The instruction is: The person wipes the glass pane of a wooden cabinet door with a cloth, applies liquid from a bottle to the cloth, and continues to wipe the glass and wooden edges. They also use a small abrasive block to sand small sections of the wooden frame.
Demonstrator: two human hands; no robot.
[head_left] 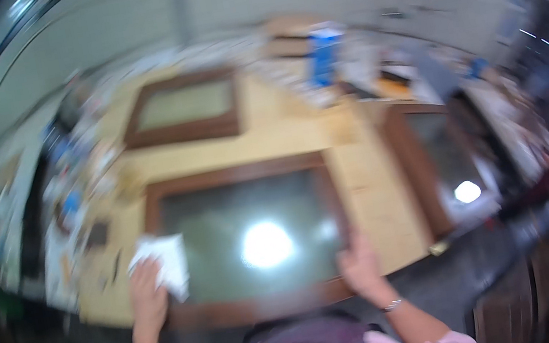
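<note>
A brown wooden frame (238,172) with a dark, shiny glass pane (227,237) lies flat in front of me on the light wooden table (373,198). The pane reflects a bright lamp. At the frame's left edge, my left hand (147,291) is closed on a white cloth or paper wipe (172,261), which overlaps the frame's left side and the glass. My right hand (360,264) grips the frame's right side near its near corner, the thumb on top and the other fingers partly hidden. The picture is blurred by motion.
Another glazed brown frame (230,122) lies farther back on the left. A third frame (407,164) lies at the right edge. A blue and white box (324,60) stands at the back. Small blurred items, including a dark flat piece (98,234), lie along the left side.
</note>
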